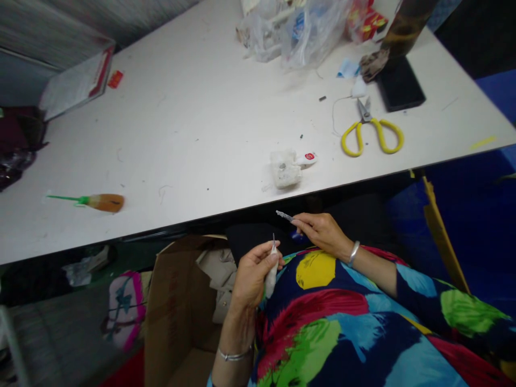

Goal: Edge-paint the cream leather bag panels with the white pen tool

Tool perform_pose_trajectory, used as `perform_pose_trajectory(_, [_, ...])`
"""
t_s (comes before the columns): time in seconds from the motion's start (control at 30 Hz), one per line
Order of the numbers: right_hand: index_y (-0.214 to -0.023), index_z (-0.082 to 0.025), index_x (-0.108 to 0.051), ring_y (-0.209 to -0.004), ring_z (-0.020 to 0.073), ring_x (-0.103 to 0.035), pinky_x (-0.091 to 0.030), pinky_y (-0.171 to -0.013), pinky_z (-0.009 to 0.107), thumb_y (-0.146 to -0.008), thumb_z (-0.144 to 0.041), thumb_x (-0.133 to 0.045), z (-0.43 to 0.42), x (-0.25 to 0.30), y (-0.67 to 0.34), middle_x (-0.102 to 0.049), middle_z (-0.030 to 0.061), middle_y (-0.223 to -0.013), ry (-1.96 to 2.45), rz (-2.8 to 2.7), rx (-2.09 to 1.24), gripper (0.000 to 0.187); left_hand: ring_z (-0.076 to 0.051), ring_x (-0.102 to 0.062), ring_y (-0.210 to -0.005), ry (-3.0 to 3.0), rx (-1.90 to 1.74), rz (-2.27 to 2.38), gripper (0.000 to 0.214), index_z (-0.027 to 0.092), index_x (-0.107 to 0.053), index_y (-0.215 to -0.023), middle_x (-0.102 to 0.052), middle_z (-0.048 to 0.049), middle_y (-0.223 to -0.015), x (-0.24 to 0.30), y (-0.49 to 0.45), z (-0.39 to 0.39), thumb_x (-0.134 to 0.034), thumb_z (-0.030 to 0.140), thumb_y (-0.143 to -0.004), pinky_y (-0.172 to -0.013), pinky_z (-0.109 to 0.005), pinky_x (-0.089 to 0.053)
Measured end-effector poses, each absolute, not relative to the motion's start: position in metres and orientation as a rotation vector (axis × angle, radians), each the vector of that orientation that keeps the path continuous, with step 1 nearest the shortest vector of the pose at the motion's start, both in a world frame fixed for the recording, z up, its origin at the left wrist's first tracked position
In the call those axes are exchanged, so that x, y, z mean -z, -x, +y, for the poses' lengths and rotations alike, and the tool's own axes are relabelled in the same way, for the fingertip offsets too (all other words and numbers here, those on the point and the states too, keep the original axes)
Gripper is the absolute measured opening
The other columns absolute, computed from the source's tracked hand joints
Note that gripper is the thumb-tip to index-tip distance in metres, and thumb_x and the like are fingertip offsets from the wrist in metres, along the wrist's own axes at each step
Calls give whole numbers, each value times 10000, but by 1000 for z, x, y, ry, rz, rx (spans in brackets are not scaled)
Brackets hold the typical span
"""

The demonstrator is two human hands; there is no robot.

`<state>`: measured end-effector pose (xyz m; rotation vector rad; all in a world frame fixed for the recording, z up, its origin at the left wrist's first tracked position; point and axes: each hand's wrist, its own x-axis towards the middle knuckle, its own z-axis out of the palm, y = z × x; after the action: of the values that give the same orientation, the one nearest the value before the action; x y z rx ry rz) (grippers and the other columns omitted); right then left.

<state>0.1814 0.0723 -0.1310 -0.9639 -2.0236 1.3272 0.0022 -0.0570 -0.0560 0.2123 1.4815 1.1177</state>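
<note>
My left hand [257, 273] is closed in a pinch around a small white cloth-like piece [271, 277], with a thin dark point sticking up from its top. To the right, my right hand [322, 232] grips a slim metal tool [284, 215], perhaps tweezers, whose pale tip points up and left; its exact kind is unclear. The two hands are apart, both in front of the table's near edge. On the table just beyond them lies a whitish block [285, 170] beside a small white piece with a red mark [308, 157].
Yellow-handled scissors [371, 129] and a black box [400, 84] lie at the right of the white table [193, 134]. Clear plastic bags [310, 37] sit at the back. An orange bottle with a green nozzle [105, 202] lies left. Below stands an open cardboard box [169, 312].
</note>
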Motion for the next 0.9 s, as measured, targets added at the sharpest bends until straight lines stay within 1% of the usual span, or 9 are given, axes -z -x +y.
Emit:
perform_pose_trajectory(0.07, [-996,-212,-765,-639,118,-676,-456,-623,213,-1064,-362,-552,71,127,-181,-734,-12,-745,930,-2020,-1302,269,-142,-690,-658,-166,-1137,1525,465,124,-786,-922,-755,-56,-763,54,1,-55,-982,348,-564,-644,-233,-559])
perform_pose_trajectory(0.13, [-1022,-203,-759,-664,122,-685,-465,-638,216,-1071,-353,-539,70,121,-180,-745,1,-780,872,-2049,-1252,271,-145,-689,-648,-169,-1141,1587,442,117,-782,-874,-756,-65,-761,53,3,-53,-976,369,-567,-606,-227,-556])
perform_pose_trajectory(0.27, [-1056,-174,-740,-708,135,-698,-466,-666,236,-1084,-322,-516,66,111,-180,-762,35,-846,697,-2198,-1032,270,-104,-625,-588,-270,-1149,1643,434,112,-795,-943,-717,-34,-730,56,0,-48,-925,394,-640,-525,-190,-499])
perform_pose_trajectory(0.4, [-1058,-157,-729,-697,157,-683,-427,-642,266,-1085,-303,-512,58,105,-177,-727,37,-785,584,-2363,-807,263,-95,-590,-546,-318,-1142,1643,354,122,-786,-909,-695,-23,-703,60,-9,-41,-876,384,-688,-498,-195,-473])
perform_pose_trajectory(0.47, [-1053,-161,-727,-678,158,-670,-392,-612,276,-1086,-297,-506,56,105,-175,-711,30,-762,578,-2422,-739,263,-96,-589,-548,-388,-1116,1678,299,126,-786,-895,-694,-25,-703,62,-11,-39,-841,367,-726,-501,-197,-470])
perform_pose_trajectory(0.53, [-1045,-172,-729,-666,156,-665,-361,-593,278,-1085,-296,-505,57,107,-175,-709,22,-755,599,-2464,-699,259,-102,-596,-561,-480,-1089,1755,268,129,-796,-922,-699,-30,-709,62,-12,-40,-802,347,-766,-506,-199,-469])
perform_pose_trajectory(0.63, [-1026,-179,-731,-679,151,-681,-350,-592,271,-1088,-294,-499,64,113,-177,-737,25,-782,733,-2466,-691,267,-110,-602,-572,-538,-1064,1845,257,126,-805,-940,-705,-36,-702,60,-13,-45,-785,320,-772,-508,-202,-467])
perform_pose_trajectory(0.73, [-980,-171,-736,-700,154,-705,-374,-609,264,-1092,-298,-491,71,117,-181,-764,39,-816,900,-2394,-743,299,-107,-599,-571,-492,-1070,1803,272,121,-799,-932,-704,-34,-702,56,-13,-51,-805,317,-743,-520,-205,-471])
perform_pose_trajectory(0.9, [-1060,-182,-743,-754,151,-732,-440,-662,237,-1092,-327,-500,70,114,-183,-782,38,-885,879,-2284,-934,285,-85,-576,-533,-332,-1075,1658,346,122,-763,-945,-686,-9,-683,60,-12,-49,-855,353,-705,-516,-194,-456])
